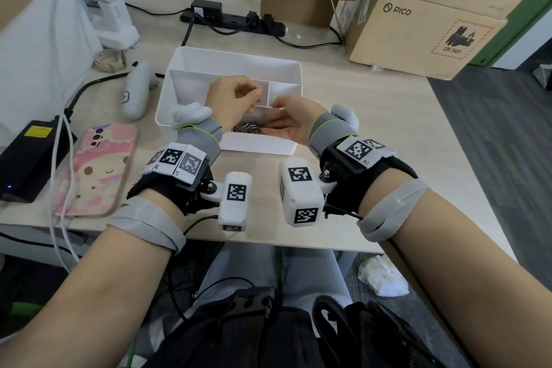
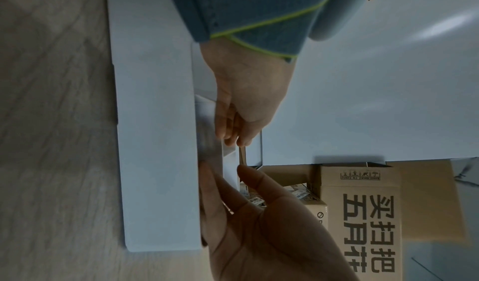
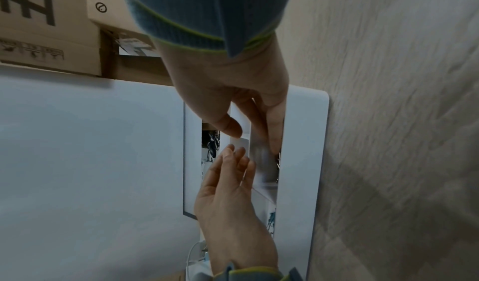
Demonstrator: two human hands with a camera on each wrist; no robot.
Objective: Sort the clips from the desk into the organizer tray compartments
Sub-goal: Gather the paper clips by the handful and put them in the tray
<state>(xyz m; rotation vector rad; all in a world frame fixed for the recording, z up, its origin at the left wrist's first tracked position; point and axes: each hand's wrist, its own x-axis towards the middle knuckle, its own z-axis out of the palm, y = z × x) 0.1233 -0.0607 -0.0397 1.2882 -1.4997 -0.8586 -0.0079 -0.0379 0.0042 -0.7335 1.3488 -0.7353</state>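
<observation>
A white organizer tray (image 1: 236, 55) stands on the desk, split by dividers into several compartments. A heap of silver paper clips (image 1: 248, 128) lies in its near compartment. My left hand (image 1: 239, 98) hovers over the middle of the tray with loosely curled fingers, and I see no clip in it. My right hand (image 1: 288, 122) lies palm up with straight fingers that reach into the near compartment beside the heap. In the left wrist view the left hand (image 2: 243, 92) faces the open right palm (image 2: 272, 234) above the tray wall (image 2: 155, 121). The right wrist view shows the right hand (image 3: 233, 84) dipping behind the tray wall (image 3: 303, 162).
Left of the tray lie a white controller (image 1: 136, 89), a phone in a pink case (image 1: 95, 170) and a black power adapter (image 1: 30, 158) with cables. A power strip (image 1: 233, 19) runs behind the tray. Cardboard boxes (image 1: 418, 36) stand at the back right.
</observation>
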